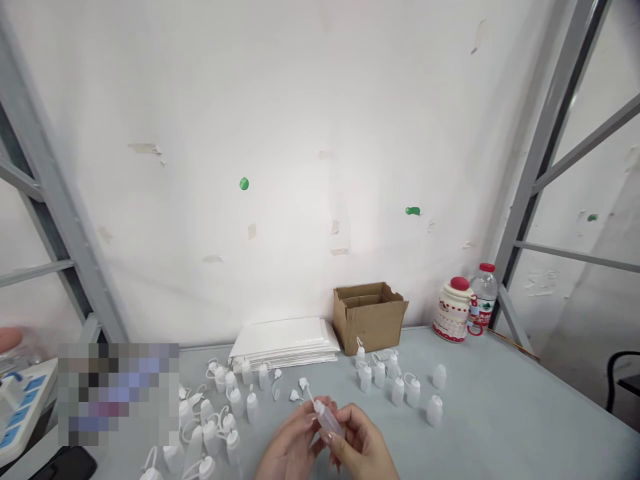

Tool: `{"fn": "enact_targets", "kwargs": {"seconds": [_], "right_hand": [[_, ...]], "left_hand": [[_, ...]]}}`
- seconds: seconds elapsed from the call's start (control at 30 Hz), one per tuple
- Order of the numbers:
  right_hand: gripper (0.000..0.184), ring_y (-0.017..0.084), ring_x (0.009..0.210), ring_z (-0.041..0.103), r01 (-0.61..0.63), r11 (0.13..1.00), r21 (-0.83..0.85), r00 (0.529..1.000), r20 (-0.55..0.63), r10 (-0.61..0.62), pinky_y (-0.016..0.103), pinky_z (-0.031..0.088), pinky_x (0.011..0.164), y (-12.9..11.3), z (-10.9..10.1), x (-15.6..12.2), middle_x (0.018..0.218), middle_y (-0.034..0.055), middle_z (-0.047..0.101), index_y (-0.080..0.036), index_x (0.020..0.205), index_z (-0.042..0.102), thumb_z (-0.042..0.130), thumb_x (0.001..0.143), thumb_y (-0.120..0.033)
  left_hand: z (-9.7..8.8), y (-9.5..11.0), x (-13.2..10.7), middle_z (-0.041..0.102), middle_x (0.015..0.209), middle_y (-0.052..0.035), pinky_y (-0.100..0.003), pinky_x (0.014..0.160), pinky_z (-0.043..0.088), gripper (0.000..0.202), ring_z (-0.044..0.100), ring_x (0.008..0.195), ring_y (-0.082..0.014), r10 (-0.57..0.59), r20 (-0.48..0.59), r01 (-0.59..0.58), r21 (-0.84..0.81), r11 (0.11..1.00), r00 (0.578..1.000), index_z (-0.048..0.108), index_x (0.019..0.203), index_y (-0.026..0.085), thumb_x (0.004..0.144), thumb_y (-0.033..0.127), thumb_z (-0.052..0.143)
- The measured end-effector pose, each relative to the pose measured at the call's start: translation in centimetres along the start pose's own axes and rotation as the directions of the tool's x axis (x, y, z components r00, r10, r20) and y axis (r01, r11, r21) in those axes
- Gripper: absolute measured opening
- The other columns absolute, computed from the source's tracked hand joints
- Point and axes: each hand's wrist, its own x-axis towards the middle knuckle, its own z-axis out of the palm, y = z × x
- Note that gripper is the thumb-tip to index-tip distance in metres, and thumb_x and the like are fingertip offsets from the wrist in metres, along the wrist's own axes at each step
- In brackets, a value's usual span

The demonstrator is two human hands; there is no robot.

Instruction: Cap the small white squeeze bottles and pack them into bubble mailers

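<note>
A small translucent squeeze bottle (330, 421) with a tethered white cap is held between both hands near the front of the table. The fingers of my left hand (295, 437) close around its neck end. My right hand (361, 440) pinches its body, thumb on the near side. The bottle tilts, its cap strap sticking up and to the left. Loose white caps (295, 395) lie just beyond the left hand. To the left stand several similar bottles (236, 403), many with looped cap straps. Another group of bottles (398, 392) stands to the right, two of them without visible straps.
A stack of white flat sheets (283, 340) lies against the wall beside an open cardboard box (373, 327). A cream jar with a red lid (453, 313) and a clear bottle (484, 293) stand at the back right. A black phone (67, 465) lies front left.
</note>
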Motion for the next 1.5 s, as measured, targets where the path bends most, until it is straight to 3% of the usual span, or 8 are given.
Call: {"fn": "enact_targets", "kwargs": {"seconds": [0.3, 0.57, 0.83, 1.1, 1.37, 1.5], "right_hand": [[0.045, 0.004, 0.041, 0.040, -0.044, 0.998, 0.035, 0.999, 0.025, 0.043, 0.018, 0.036, 0.041, -0.3, 0.2, -0.3, 0.055, -0.0068, 0.050, -0.019, 0.061, 0.042, 0.073, 0.056, -0.050], [0.044, 0.004, 0.042, 0.040, -0.039, 0.998, 0.039, 0.999, 0.033, 0.038, 0.017, 0.035, 0.040, -0.2, 0.2, -0.4, 0.056, -0.0063, 0.050, -0.019, 0.060, 0.042, 0.074, 0.056, -0.049], [0.043, 0.006, 0.044, 0.041, -0.011, 0.998, -0.060, 1.000, -0.024, 0.010, 0.019, 0.036, 0.042, 0.1, 0.3, -0.6, 0.062, -0.0026, 0.055, -0.019, 0.062, 0.044, 0.071, 0.058, -0.052], [0.037, 0.011, 0.052, 0.042, 0.073, 0.957, -0.281, 0.994, -0.057, -0.092, 0.022, 0.037, 0.044, 1.7, -0.6, -0.4, 0.061, -0.0013, 0.051, -0.019, 0.067, 0.055, 0.066, 0.060, -0.053], [0.038, 0.011, 0.050, 0.040, 0.124, 0.944, -0.304, 0.985, -0.075, -0.154, 0.023, 0.037, 0.048, 1.5, -0.5, -0.2, 0.055, -0.0038, 0.047, -0.019, 0.068, 0.054, 0.062, 0.065, -0.056], [0.037, 0.011, 0.054, 0.042, 0.153, 0.925, -0.347, 0.977, -0.089, -0.195, 0.023, 0.038, 0.051, 2.0, -0.6, -0.1, 0.058, -0.0018, 0.052, -0.018, 0.067, 0.055, 0.064, 0.063, -0.054]], "left_hand": [[1.1, 0.0, -0.4, 0.058, 0.076, -0.0043, -0.029, 0.060, 0.040, 0.017, 0.052, 0.068, -0.0161, 0.061, 0.048, -0.064, 0.075, 0.995, 0.997, 0.066, 0.082, 0.014, 0.074, 0.019, 0.052], [1.4, 0.2, -0.3, 0.057, 0.078, -0.0046, -0.028, 0.060, 0.040, 0.015, 0.052, 0.071, -0.0162, 0.054, 0.045, -0.057, 0.088, 0.994, 0.998, 0.065, 0.080, 0.014, 0.073, 0.020, 0.053], [1.5, 0.3, -0.5, 0.060, 0.079, -0.0046, -0.027, 0.065, 0.040, 0.015, 0.054, 0.073, -0.0156, 0.035, 0.034, -0.039, 0.097, 0.995, 0.999, 0.066, 0.081, 0.013, 0.073, 0.019, 0.055], [1.7, 0.2, -0.4, 0.066, 0.082, -0.0067, -0.027, 0.055, 0.040, 0.015, 0.058, 0.069, -0.0177, 0.052, 0.074, -0.058, 0.082, 0.995, 0.996, 0.068, 0.079, 0.014, 0.072, 0.022, 0.058], [0.3, -0.5, 0.1, 0.071, 0.098, -0.0086, -0.032, 0.084, 0.041, 0.042, 0.056, 0.101, -0.0262, 0.126, -0.058, -0.115, 0.162, 0.980, 0.990, 0.071, 0.090, 0.019, 0.050, 0.025, 0.079], [0.5, -0.1, -0.1, 0.070, 0.101, -0.0106, -0.036, 0.087, 0.040, 0.039, 0.055, 0.104, -0.0289, 0.071, -0.091, -0.057, 0.147, 0.987, 0.993, 0.072, 0.088, 0.017, 0.054, 0.035, 0.076]]}}
